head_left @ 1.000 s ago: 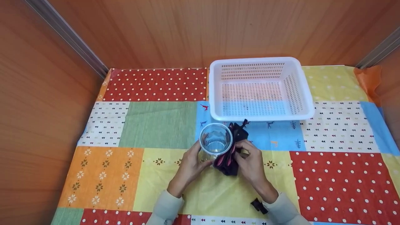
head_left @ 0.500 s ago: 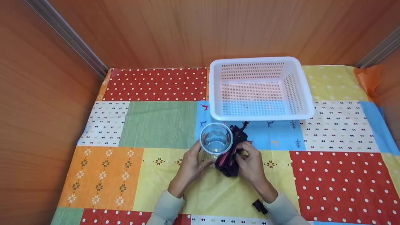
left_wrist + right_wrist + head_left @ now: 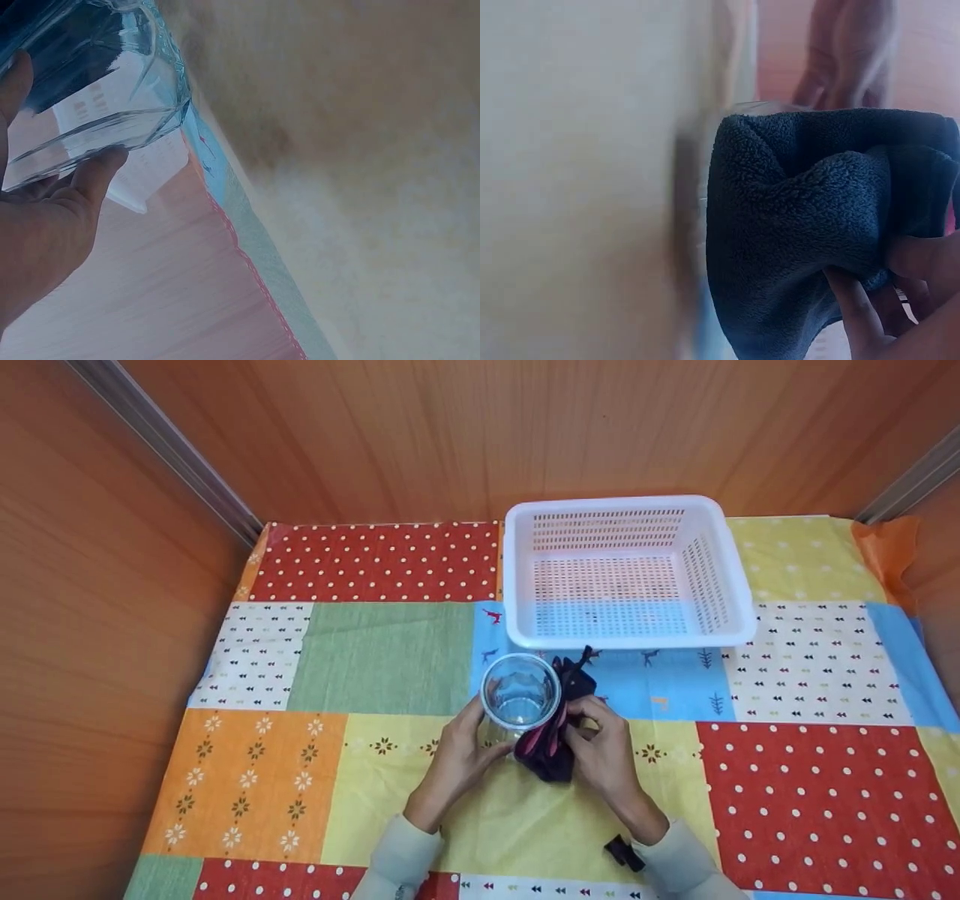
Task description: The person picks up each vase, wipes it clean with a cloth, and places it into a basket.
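Note:
A clear drinking glass (image 3: 521, 694) stands in front of the basket in the head view, its mouth towards the camera. My left hand (image 3: 459, 750) grips it from the left; in the left wrist view, the fingers and thumb curl round the glass (image 3: 142, 97). Against its right side lies a bunched dark towel (image 3: 547, 757) with pink parts and a small loop at the top. My right hand (image 3: 602, 746) pinches that towel. From the right wrist, the towel (image 3: 802, 217) looks thick and fluffy, and it hides most of the glass.
A white plastic basket (image 3: 512, 577) with slotted walls stands just beyond the glass. Beneath everything is a patchwork tablecloth (image 3: 390, 660). Wooden panels (image 3: 375, 442) rise at the back and both sides. A black strap (image 3: 624, 853) shows at the right sleeve.
The towel has shifted slightly down and back up along the glass with my right hand. My left hand and the glass have stayed almost in place.

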Motion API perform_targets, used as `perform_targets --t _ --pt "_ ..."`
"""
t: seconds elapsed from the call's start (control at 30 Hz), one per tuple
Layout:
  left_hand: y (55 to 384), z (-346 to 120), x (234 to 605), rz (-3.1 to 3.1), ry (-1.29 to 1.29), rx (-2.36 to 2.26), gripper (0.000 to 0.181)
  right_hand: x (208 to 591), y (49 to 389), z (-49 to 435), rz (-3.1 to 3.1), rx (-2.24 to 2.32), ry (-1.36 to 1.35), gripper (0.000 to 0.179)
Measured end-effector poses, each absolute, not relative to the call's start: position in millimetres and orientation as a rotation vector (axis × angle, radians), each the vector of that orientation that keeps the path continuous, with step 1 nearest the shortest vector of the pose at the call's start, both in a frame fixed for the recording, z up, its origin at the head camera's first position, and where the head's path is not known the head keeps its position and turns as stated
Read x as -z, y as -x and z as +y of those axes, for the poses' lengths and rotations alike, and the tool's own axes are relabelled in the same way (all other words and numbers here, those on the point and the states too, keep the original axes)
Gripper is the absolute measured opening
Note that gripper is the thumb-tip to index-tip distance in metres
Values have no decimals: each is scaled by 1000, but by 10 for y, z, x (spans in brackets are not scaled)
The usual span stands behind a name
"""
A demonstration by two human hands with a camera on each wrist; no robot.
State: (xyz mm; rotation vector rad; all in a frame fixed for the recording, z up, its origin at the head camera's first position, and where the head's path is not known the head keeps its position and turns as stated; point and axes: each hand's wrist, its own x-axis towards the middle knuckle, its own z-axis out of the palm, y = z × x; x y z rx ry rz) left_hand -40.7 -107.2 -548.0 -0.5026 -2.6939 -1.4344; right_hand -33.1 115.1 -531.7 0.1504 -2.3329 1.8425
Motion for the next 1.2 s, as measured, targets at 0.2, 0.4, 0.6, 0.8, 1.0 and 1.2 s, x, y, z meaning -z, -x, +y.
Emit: perform_targets --t 0.2,0.4,0.6,0.8,1.0,1.2 --pt "402 -1065 5472 -2673 514 1434 89 5208 343 1120 -2302 -1840 -180 18" --pt "403 -1083 5474 -2642 537 1434 90 5262 353 1132 -2312 -1834 -199 20" --pt "401 -1082 5480 -2627 538 1433 88 5395 365 1196 -2382 -1811 -201 17" --pt "407 -1060 5468 -2642 535 1462 91 5500 367 1254 -2414 -1769 -181 19" --pt "400 -1061 5454 -2677 508 1481 92 5466 351 1222 -2363 -1843 -158 19" --pt "402 -1055 5457 -2677 503 1467 89 5244 352 1159 -2287 -1884 -206 17"
